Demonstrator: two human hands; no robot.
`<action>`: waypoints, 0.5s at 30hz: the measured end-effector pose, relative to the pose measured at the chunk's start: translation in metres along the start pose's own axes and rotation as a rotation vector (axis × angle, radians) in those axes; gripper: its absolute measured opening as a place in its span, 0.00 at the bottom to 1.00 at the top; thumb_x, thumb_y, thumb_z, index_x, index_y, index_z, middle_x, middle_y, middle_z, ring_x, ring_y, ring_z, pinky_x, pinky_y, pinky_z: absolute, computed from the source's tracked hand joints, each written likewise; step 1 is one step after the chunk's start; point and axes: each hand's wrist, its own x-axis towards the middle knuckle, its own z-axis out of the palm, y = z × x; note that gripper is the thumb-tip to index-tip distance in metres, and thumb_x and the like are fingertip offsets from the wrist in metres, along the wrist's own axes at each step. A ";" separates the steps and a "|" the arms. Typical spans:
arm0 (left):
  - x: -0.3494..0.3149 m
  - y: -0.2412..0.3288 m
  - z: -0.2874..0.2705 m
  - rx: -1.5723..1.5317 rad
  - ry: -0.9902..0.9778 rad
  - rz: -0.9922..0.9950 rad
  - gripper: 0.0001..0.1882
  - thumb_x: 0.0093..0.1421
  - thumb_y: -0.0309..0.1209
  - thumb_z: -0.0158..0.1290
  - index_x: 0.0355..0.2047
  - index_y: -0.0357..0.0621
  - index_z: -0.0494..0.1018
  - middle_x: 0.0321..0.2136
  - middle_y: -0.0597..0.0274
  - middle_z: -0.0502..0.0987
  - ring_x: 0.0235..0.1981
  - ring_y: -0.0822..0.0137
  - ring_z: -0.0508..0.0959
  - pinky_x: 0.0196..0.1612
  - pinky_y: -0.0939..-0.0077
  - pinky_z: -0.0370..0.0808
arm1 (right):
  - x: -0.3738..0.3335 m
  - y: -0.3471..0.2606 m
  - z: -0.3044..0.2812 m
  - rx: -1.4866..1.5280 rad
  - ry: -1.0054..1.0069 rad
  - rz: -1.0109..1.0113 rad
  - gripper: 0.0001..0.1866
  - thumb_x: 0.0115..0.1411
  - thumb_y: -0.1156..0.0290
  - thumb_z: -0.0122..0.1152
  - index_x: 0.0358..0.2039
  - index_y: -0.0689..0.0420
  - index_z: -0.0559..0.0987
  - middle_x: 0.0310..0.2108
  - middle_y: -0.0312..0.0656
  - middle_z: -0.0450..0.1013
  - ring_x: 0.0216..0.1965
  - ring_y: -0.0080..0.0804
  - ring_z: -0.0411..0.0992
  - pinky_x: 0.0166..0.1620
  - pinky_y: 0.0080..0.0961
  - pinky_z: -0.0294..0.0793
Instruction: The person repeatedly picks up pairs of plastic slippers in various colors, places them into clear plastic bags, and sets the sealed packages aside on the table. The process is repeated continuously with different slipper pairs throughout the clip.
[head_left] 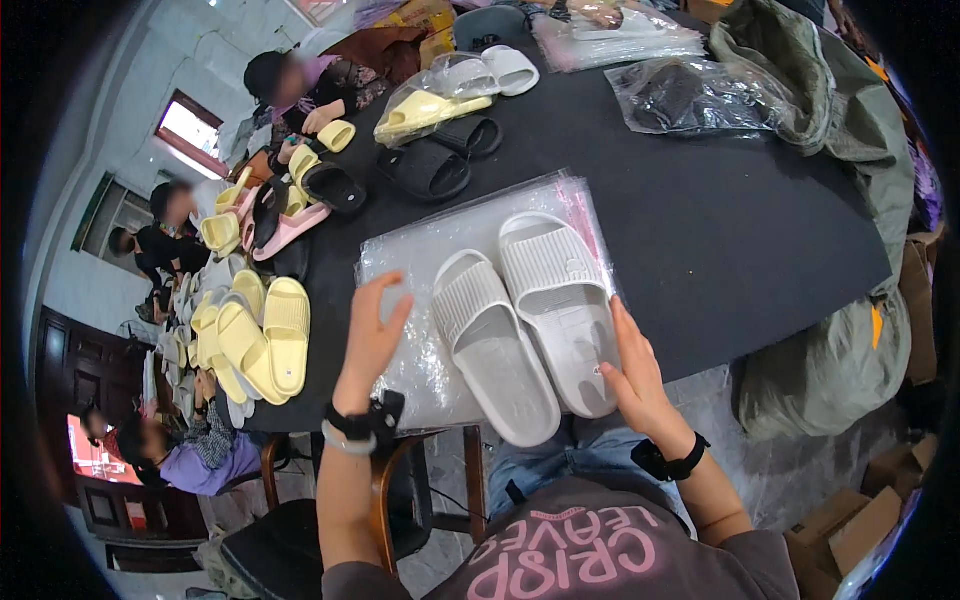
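A pair of light grey slide sandals lies side by side in front of me, toes pointing away: the left slide [495, 350] and the right slide [562, 310]. Under them is a stack of clear plastic bags [400, 250], and both heels reach past the table's front edge. My right hand [637, 375] grips the outer side of the right slide, thumb over its rim near the heel. To the left of the pair, my left hand [375, 335] hovers over the bags with fingers apart, holding nothing.
On the dark table [700, 250], black slides [425, 170], bagged yellow slides [430, 112] and loose yellow slides [265, 345] sit left. A bagged dark item [690, 95] lies far right. Several people work along the left side. A chair [385, 500] and cardboard boxes [840, 525] flank me.
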 end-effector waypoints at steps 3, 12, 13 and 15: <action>-0.021 0.078 0.005 -0.228 -0.342 0.089 0.21 0.62 0.30 0.57 0.55 0.45 0.73 0.45 0.57 0.77 0.46 0.62 0.76 0.50 0.68 0.70 | 0.000 0.001 0.002 -0.051 -0.061 0.053 0.44 0.57 0.65 0.52 0.71 0.64 0.48 0.69 0.64 0.49 0.68 0.57 0.53 0.68 0.45 0.50; -0.016 0.123 0.077 0.282 -0.196 0.187 0.29 0.64 0.47 0.52 0.63 0.51 0.67 0.30 0.47 0.70 0.33 0.51 0.74 0.31 0.62 0.75 | -0.006 0.001 0.008 -0.057 -0.011 0.042 0.46 0.69 0.39 0.28 0.70 0.68 0.47 0.70 0.60 0.50 0.69 0.56 0.52 0.67 0.44 0.49; -0.017 0.121 0.079 0.292 -0.178 0.225 0.29 0.64 0.47 0.52 0.62 0.51 0.67 0.30 0.47 0.70 0.32 0.51 0.75 0.30 0.62 0.75 | -0.006 0.002 0.008 -0.056 -0.011 0.036 0.45 0.69 0.39 0.27 0.70 0.69 0.47 0.70 0.60 0.50 0.68 0.56 0.53 0.68 0.44 0.49; -0.020 0.120 0.081 0.310 -0.124 0.282 0.29 0.64 0.46 0.52 0.61 0.47 0.67 0.29 0.48 0.71 0.31 0.52 0.76 0.30 0.62 0.76 | -0.007 0.001 0.009 -0.059 -0.012 0.029 0.45 0.69 0.40 0.26 0.70 0.70 0.47 0.70 0.61 0.50 0.68 0.56 0.53 0.68 0.45 0.48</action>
